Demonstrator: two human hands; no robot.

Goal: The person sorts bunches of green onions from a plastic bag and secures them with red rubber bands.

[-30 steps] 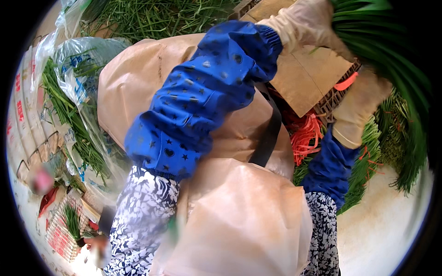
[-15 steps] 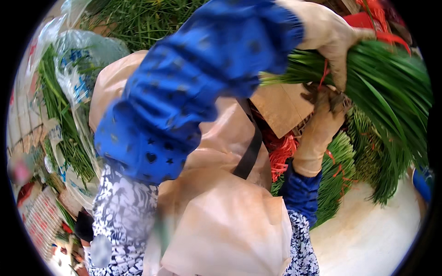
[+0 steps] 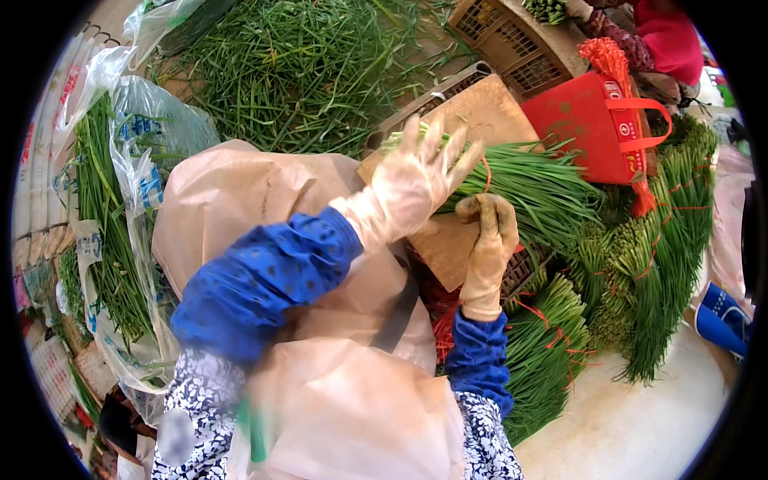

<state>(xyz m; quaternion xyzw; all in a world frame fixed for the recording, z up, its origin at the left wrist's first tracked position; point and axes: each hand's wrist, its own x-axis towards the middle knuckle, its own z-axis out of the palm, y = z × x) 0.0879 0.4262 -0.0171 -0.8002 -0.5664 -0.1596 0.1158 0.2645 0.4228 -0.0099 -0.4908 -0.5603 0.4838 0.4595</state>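
A bundle of long green chive-like stalks (image 3: 536, 188) was laid across a flat brown cardboard sheet (image 3: 480, 112) on top of a plastic crate, at about one o'clock from the picture's centre. The left hand (image 3: 412, 184), in a pale beige rubber glove, was held over the cut end of the bundle with the fingers spread wide, and nothing was gripped by it. Whether the palm touched the stalks could not be told. The right hand (image 3: 490, 232), in a soiled tan glove, was curled into a narrow grip just below the bundle, at its lower edge; what it enclosed could not be made out, though a thin red tie (image 3: 485, 172) was seen looped over the stalks just above it. Blue patterned sleeve covers (image 3: 256, 288) were worn on both forearms.

At three o'clock, tied bunches of the same greens (image 3: 640, 264) were stacked on the pale floor. A red carrier bag (image 3: 596, 124) was stood at two o'clock, touching the bundle's leafy end. Loose greens (image 3: 304, 72) were heaped at twelve o'clock, and more were held in a clear plastic bag (image 3: 136, 160) at nine o'clock.
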